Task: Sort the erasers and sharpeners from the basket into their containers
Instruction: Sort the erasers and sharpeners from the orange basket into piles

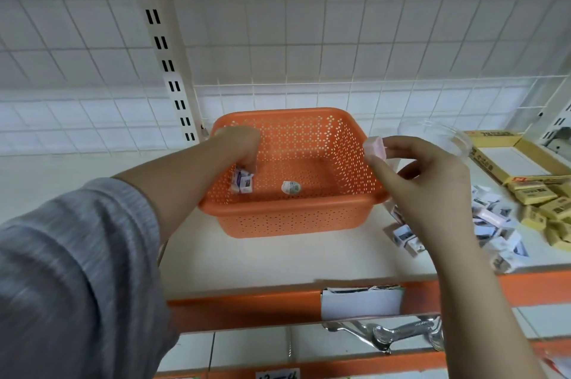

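Reaching into perforated orange plastic basket (293, 218), left hand (239, 144) pinches white wrapped eraser (242, 182); right hand (414, 174) pinches pink block eraser (375, 147) above basket's right rim. Loose pinch risks dropping it back.

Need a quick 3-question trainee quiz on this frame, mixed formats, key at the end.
1. True or false: the orange basket is empty.
2. Which hand holds the pink eraser? A) left B) right
3. Fill in: the left hand reaches into the ____.

Key: 1 false, a white oval item and small packets lie inside; 2 B, right hand; 3 basket.
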